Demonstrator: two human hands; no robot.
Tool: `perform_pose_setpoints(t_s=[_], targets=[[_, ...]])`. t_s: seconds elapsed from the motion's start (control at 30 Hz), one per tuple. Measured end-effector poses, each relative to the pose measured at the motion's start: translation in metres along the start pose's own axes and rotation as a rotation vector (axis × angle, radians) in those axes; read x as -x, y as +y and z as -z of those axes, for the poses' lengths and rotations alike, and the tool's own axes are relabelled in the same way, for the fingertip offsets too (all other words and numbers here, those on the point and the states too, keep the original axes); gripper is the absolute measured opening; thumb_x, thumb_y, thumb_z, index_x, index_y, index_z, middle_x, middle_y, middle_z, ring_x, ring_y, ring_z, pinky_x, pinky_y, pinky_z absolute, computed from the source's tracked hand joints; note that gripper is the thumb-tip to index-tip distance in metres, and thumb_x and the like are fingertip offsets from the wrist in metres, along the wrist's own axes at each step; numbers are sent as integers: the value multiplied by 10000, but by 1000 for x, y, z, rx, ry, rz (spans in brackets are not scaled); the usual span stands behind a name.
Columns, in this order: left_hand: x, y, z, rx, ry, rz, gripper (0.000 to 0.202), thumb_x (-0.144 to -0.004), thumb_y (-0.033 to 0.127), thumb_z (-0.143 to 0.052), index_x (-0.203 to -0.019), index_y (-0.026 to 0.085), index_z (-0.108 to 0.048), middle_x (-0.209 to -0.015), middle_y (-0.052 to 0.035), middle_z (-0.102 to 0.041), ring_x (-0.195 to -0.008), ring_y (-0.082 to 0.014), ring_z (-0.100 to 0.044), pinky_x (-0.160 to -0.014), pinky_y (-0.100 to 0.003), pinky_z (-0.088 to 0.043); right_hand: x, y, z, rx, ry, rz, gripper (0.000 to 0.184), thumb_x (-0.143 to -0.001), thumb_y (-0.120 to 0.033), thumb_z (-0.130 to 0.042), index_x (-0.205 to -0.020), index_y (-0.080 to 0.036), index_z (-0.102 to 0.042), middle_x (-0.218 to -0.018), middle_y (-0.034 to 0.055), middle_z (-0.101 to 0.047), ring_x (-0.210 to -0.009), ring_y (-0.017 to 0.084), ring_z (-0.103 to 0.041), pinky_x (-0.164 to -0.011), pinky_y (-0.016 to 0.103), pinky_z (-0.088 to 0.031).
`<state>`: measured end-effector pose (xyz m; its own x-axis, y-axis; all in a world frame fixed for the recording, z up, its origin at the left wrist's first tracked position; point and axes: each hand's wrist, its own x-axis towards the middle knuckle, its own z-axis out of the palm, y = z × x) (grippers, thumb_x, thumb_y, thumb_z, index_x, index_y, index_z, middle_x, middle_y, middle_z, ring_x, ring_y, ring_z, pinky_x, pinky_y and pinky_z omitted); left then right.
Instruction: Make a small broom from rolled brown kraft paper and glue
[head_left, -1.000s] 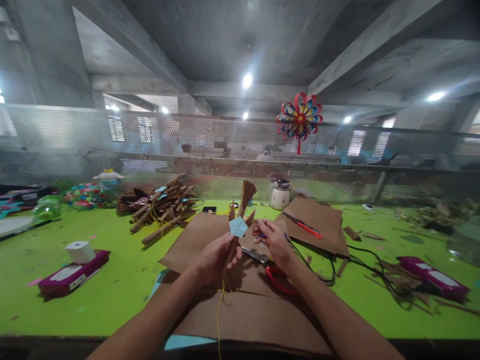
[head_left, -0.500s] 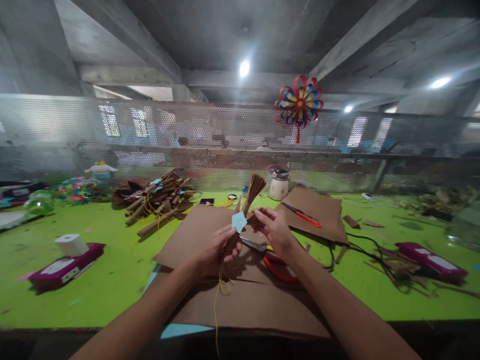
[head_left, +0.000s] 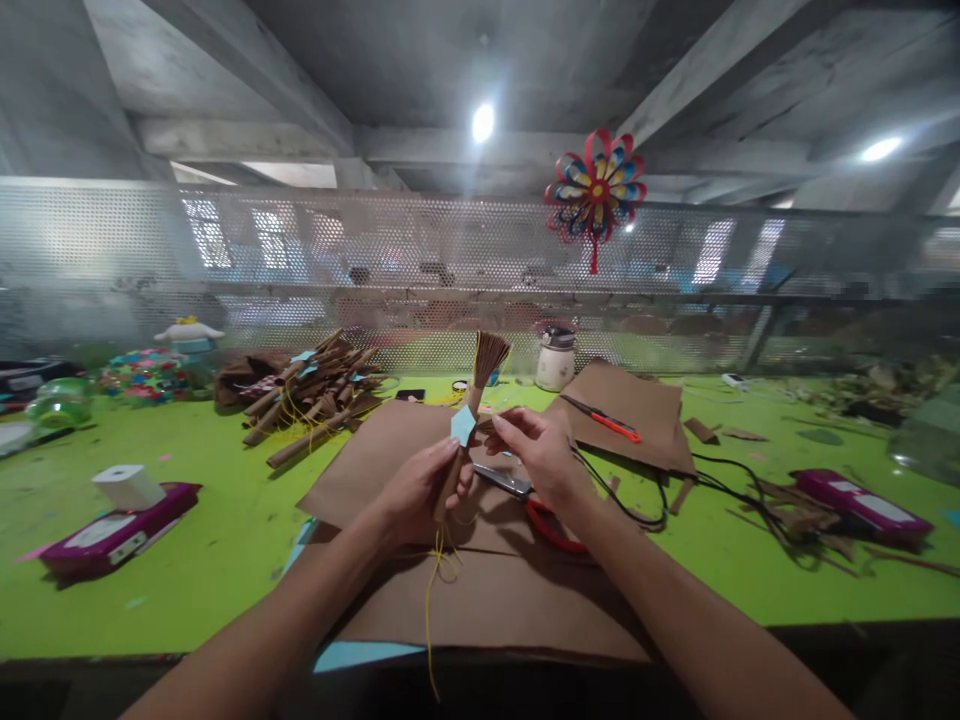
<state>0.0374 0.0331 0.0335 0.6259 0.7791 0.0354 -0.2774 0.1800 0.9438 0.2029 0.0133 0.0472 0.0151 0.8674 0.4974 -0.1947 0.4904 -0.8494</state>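
A small brown paper broom [head_left: 491, 360] with a fanned, fringed top stands tilted above the brown sheets, its handle gripped by my left hand [head_left: 424, 482]. Against the handle is a light blue paper pentagon [head_left: 463, 427], with my left thumb at its lower edge. Yellow string [head_left: 430, 600] hangs from the handle's lower end. Close on the right, my right hand [head_left: 541, 450] pinches a small brown paper piece beside the broom; its exact form is partly hidden. Beneath my right wrist lie red-handled scissors [head_left: 551, 528], blades pointing left.
Brown paper sheets [head_left: 517, 605] cover the table before me. A pile of brown paper rolls [head_left: 319, 400] lies left. Behind right are a red cutter [head_left: 615, 428] on cardboard [head_left: 652, 400] and a white jar [head_left: 555, 362]. Purple boxes [head_left: 120, 530] sit left and right; black cable [head_left: 652, 520] crosses the right side.
The broom has turned more upright and shifted slightly left with my left hand. My right hand has followed it left, still beside it. The view has shifted slightly.
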Motion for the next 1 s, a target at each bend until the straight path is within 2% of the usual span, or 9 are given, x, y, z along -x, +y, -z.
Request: perform_pose_setpoints(t_s=[0.13, 0.27, 0.33, 0.5, 0.63, 0.77, 0.83, 0.9, 1.0], targets=[[-1, 1, -1, 27, 1, -24, 294, -823, 379, -445, -1005, 162, -523, -625, 6, -527, -410, -53, -431, -357, -150, -299, -6, 0, 8, 49, 100, 9, 315, -726, -421, -568, -881, -148, -593, -738, 36, -620, -593, 113, -567, -596, 267, -491], [-2, 8, 4, 105, 5, -40, 264, -835, 327, -431, -1009, 151, -523, -591, 12, -503, -430, -60, -434, -377, -153, -321, -21, 8, 34, 144, 254, -12, 318, -672, -440, -597, -758, -134, -589, -650, 19, -589, -543, 112, -541, -519, 252, -464], [-2, 13, 9, 149, 22, -72, 240, -843, 301, -411, -994, 153, -523, -582, 14, -498, -426, -61, -428, -375, -152, -325, -26, 13, 48, 222, 281, -60, 297, -670, -427, -580, -708, -133, -580, -610, 12, -578, -514, 103, -519, -512, 246, -450], [3, 25, 18, 256, 58, -125, 188, -852, 264, -382, -873, 137, -520, -585, 2, -502, -407, -58, -413, -346, -144, -325, -27, 18, 71, 513, -16, -240, 201, -600, -302, -606, -507, -130, -559, -445, -12, -518, -409, 84, -439, -423, 207, -342], [4, 28, 23, 312, 50, -120, 204, -852, 259, -373, -863, 116, -519, -610, -29, -512, -441, -76, -440, -325, -142, -324, -28, 15, 90, 1036, -304, -124, 188, -599, -195, -549, -416, -155, -522, -381, -42, -450, -386, 67, -348, -420, 202, -235], [1, 23, 27, 330, -3, -113, 205, -852, 266, -371, -883, 122, -514, -617, -28, -500, -449, -75, -435, -327, -138, -319, -39, 21, 102, 1466, -367, -36, 126, -591, -112, -511, -592, -180, -616, -573, 7, -593, -522, 119, -449, -487, 224, -261], [-1, 18, 28, 327, -43, -95, 205, -856, 273, -362, -877, 132, -509, -602, -16, -479, -435, -71, -419, -327, -138, -307, -45, 33, 102, 1578, -347, -52, 246, -586, -81, -514, -760, -190, -651, -766, 51, -644, -680, 171, -517, -562, 239, -306], [-2, 13, 28, 325, -83, -88, 211, -860, 284, -354, -869, 136, -505, -586, -6, -456, -429, -68, -408, -334, -138, -302, -47, 48, 100, 1655, -296, -80, 339, -606, -84, -512, -905, -183, -638, -940, 90, -626, -866, 223, -515, -664, 267, -333], [-5, 5, 29, 332, -109, -71, 217, -861, 301, -355, -866, 138, -497, -564, 8, -419, -441, -70, -415, -344, -135, -297, -48, 66, 98, 1711, -260, -109, 417, -636, -113, -499, -1040, -170, -584, -1074, 125, -565, -1017, 271, -448, -739, 319, -334]])
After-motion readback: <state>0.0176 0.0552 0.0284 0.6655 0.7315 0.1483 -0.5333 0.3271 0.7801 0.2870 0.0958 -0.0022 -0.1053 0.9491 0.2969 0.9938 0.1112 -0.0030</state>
